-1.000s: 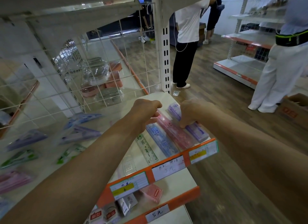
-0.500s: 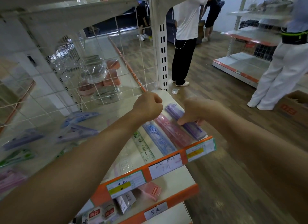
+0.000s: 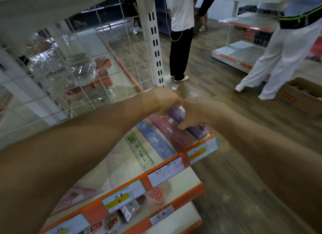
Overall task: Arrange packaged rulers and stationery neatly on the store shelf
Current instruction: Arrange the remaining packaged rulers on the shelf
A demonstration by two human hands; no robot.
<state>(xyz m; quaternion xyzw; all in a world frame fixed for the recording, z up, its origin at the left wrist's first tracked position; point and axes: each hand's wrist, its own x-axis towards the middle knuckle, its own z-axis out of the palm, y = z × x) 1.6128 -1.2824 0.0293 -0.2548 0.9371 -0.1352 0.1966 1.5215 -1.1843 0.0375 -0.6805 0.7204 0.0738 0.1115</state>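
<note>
The purple ruler pack (image 3: 184, 120) is being pinched at the shelf's (image 3: 195, 178) end by the right hand (image 3: 196, 111) and left hand (image 3: 163, 99), so the pink pack (image 3: 171, 133) just beside the grip is being risked by any sideways nudge.

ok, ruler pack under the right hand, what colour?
Purple. The ruler pack under the right hand shows in the head view, slightly motion-blurred.

Left hand (image 3: 163, 99) and right hand (image 3: 195, 111) curled, touching, forearms converging.

A shop: shelf (image 3: 195, 181) edges carry price labels (image 3: 165, 171), packaged rulers (image 3: 156, 139) displayed.
</note>
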